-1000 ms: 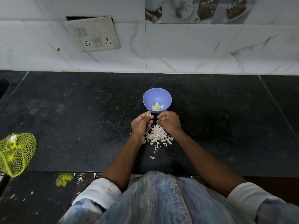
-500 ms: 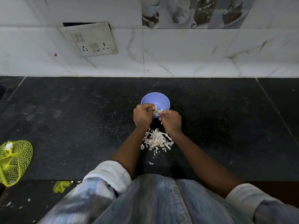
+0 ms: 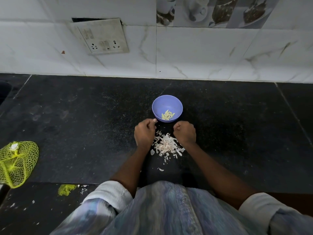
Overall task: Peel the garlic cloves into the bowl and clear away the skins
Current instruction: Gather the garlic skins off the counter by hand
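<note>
Hands (image 3: 165, 134) apart, withdrawn from bowl (image 3: 167, 108)

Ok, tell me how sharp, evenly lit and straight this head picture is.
Head view: the bowl, skins and both hands are fairly sharp; the clothing along the bottom edge is smeared with blur. Light is dim and uneven: the wall tiles are bright, the black counter dark, with a soft sheen left of the bowl. Wide-angle distortion bows the wall's base line and tilts the socket plate.
</note>
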